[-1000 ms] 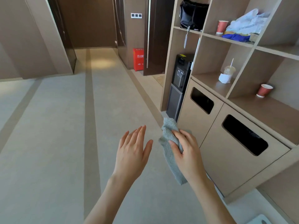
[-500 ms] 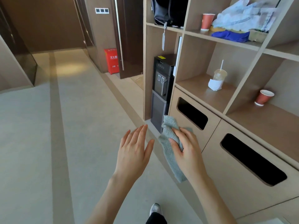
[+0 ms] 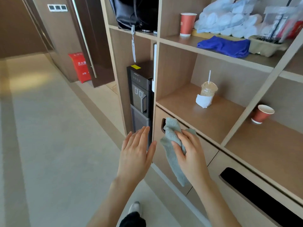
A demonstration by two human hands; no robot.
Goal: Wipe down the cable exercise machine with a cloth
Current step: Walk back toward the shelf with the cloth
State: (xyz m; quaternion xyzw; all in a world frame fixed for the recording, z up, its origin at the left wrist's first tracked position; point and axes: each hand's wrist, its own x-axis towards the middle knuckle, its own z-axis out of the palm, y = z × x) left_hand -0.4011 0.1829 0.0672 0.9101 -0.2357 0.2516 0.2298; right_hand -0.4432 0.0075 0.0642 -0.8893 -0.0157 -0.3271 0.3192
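My right hand (image 3: pixel 191 154) grips a grey-green cloth (image 3: pixel 172 145) in the lower middle of the head view; the cloth hangs down below the fingers. My left hand (image 3: pixel 136 154) hovers beside it with its fingers straight and together, holding nothing. Both hands are in the air in front of a wooden shelf unit (image 3: pixel 213 122). No cable exercise machine is in view.
A black water dispenser (image 3: pixel 141 95) stands in the unit's left bay. Shelves hold red paper cups (image 3: pixel 187 24), an iced drink cup (image 3: pixel 207 94), a blue cloth (image 3: pixel 224 45), bagged items and a black bag (image 3: pixel 131 12). A red extinguisher box (image 3: pixel 80 67) stands by a dark door. Open floor lies left.
The view has swung right and closer to the shelf unit. Both hands keep the same pose, the right one still holding the cloth. A shoe now shows at the bottom.
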